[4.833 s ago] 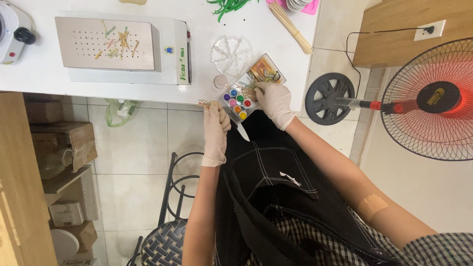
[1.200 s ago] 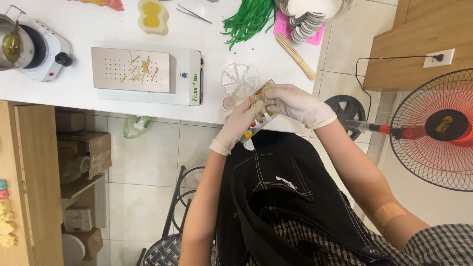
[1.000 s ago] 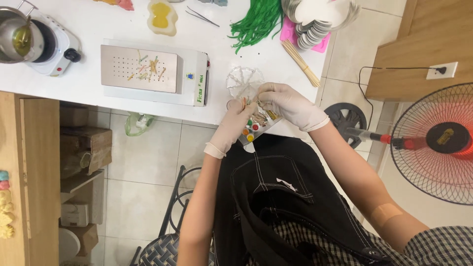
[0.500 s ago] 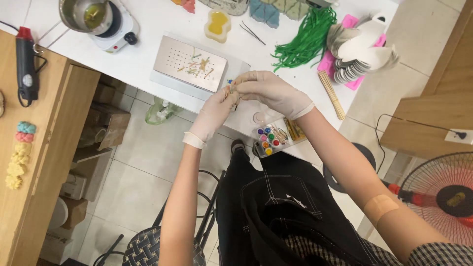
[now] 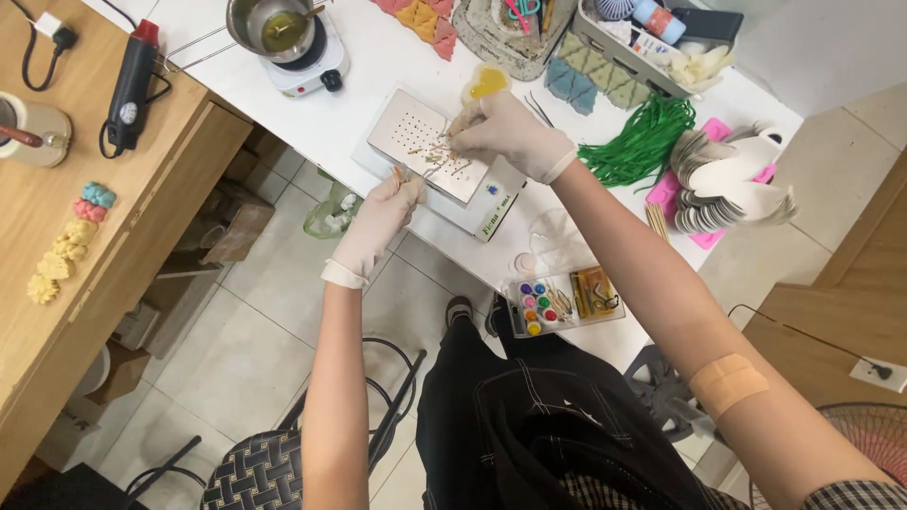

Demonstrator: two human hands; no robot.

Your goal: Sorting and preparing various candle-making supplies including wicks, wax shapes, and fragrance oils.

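Observation:
A white box with a perforated metal top (image 5: 416, 132) stands near the front edge of the white table (image 5: 378, 57), with several thin coloured sticks lying on it. My gloved left hand (image 5: 378, 215) is at the box's near edge, pinching a few thin sticks (image 5: 401, 178). My gloved right hand (image 5: 505, 132) hovers over the plate's right side, fingertips closed on a thin stick (image 5: 442, 144) that points down at the holes. A clear case with round paint pots (image 5: 540, 308) lies at the table's edge, close to my body.
A steel pot of yellowish liquid on a small hot plate (image 5: 283, 28), a yellow mould (image 5: 487, 83), tweezers (image 5: 540, 111), green strands (image 5: 642, 142) and stacked white pieces (image 5: 727, 184) share the table. Left, a wooden bench holds a heat gun (image 5: 132, 80). Below is a chair (image 5: 274, 467).
Both hands have moved off the paint case and up to the perforated box. The paint case now lies alone at the table edge, and the view has swung left.

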